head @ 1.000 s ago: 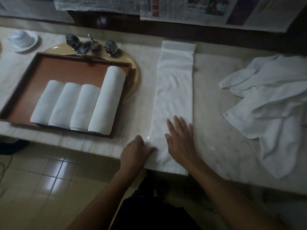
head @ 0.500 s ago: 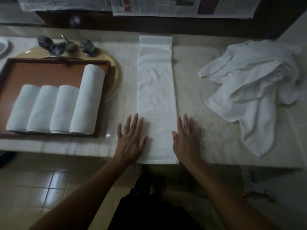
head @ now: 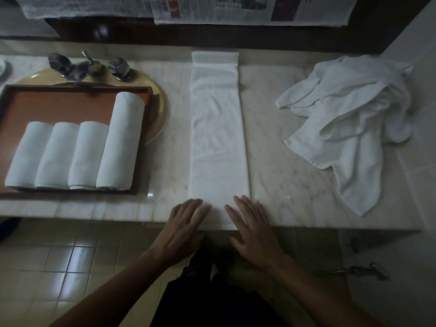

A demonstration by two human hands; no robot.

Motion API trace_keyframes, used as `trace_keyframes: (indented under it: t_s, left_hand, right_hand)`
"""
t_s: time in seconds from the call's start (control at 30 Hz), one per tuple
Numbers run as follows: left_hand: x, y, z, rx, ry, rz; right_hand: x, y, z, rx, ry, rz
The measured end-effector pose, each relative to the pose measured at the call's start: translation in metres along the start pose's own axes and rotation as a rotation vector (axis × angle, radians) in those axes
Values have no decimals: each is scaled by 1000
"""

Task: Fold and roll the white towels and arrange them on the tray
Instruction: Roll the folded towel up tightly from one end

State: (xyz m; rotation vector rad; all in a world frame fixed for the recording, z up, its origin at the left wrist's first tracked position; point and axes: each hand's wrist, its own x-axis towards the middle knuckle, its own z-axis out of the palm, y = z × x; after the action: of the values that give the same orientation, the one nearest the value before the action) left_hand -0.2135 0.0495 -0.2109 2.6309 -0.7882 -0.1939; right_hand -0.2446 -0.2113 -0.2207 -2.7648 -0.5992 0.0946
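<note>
Fingers (head: 197,207) of both hands lie straight and flat, gripping nothing. The left hand (head: 186,224) rests on the near left corner of the folded towel strip (head: 218,138) and the right hand (head: 253,224) on its near right corner, at the front edge of the counter (head: 290,185). The strip runs away toward the wall. It looks light, soft and limp, so I'd pinch the near hem at both corners and roll tightly. Four rolled towels (head: 87,154) sit side by side on the brown tray (head: 148,128); a loose towel heap (head: 349,119) lies to the right.
</note>
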Motion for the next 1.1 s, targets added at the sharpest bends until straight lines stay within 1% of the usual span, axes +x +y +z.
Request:
trace_keyframes:
  t_s: [0.07, 0.13, 0.27, 0.33, 0.5, 0.57, 0.63, 0.7, 0.8, 0.87, 0.93, 1.03, 1.1]
  left_hand:
    - [-2, -1, 2, 32, 11, 81]
    - [-1, -7, -1, 48, 35, 94]
    - [-7, -18, -8, 8, 87, 186]
    - [-9, -20, -13, -20, 104, 179]
    - [-13, -16, -28, -97, 97, 20]
    - [-14, -11, -37, -178, 116, -144]
    - [-13, -7, -41, -269, 111, -293]
    - [-11, -3, -43, -340, 121, -365]
    - [-7, 3, -45, -447, 158, -481]
    - [-4, 5, -45, -479, 155, -528]
    - [0, 4, -43, -461, 145, -541]
    - [5, -1, -38, -409, 117, -555]
    - [7, -2, -37, -375, 106, -557]
  right_hand:
    - [-2, 5, 5, -7, 15, -15]
    - [-1, 10, 8, 11, 67, -32]
    - [1, 12, 3, 35, 146, -68]
    - [2, 15, 2, 63, 161, -82]
    - [8, 16, -9, 250, 171, -21]
    - [12, 12, -20, 297, 131, 38]
    - [16, 11, -29, 288, 86, 84]
    - [17, 9, -35, 329, 56, 158]
    - [18, 7, -40, 453, 25, 338]
    - [20, 5, -40, 472, -1, 422]
    - [21, 3, -41, 464, 10, 452]
    - [23, 2, -40, 426, 36, 460]
    - [25, 0, -37, 379, 54, 431]
